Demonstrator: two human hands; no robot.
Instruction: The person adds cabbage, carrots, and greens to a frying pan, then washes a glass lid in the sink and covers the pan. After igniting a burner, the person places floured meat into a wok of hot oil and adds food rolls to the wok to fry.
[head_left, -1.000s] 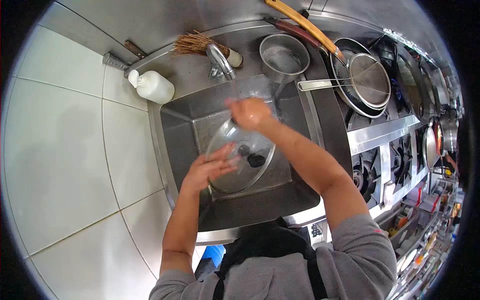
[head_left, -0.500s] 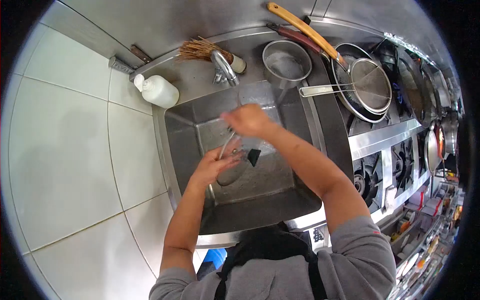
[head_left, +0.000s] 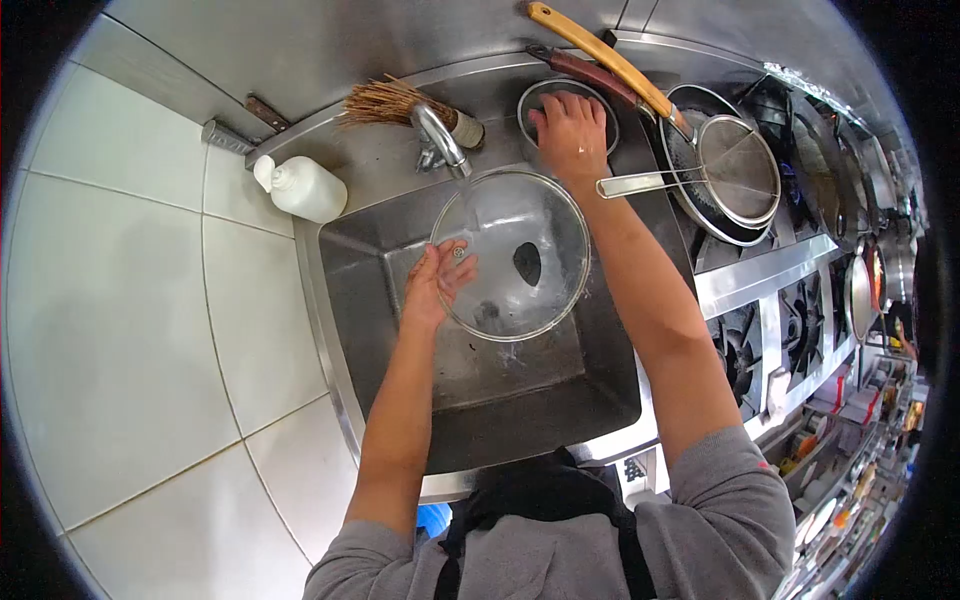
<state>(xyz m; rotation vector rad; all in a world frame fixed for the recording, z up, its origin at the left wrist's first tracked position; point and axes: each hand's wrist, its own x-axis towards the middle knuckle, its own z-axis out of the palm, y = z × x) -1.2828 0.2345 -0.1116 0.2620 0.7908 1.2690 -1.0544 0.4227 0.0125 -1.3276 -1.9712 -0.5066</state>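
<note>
My left hand (head_left: 428, 285) grips the left edge of a round clear glass lid (head_left: 510, 300) with a metal rim. Its fingers show through the glass. The lid is held over the sink (head_left: 500, 420), below the tap (head_left: 440, 140), and has a dark knob (head_left: 527, 263). My right hand (head_left: 572, 135) reaches into a round metal pot (head_left: 530, 100) at the sink's back right corner. Thumb and fingers there are apart, with the fingertips pointing down into the pot; anything under the palm is hidden.
A white pump bottle (head_left: 308, 190) and a straw brush (head_left: 385, 103) stand behind the sink. On the right, a strainer (head_left: 738, 170) rests over a pan (head_left: 685, 105) beside the stove burners (head_left: 800, 310). A white tiled surface (head_left: 120, 300) lies left.
My right hand has moved from above the lid to the pot at the back. The lid has turned from nearly edge-on to face up, still in my left hand.
</note>
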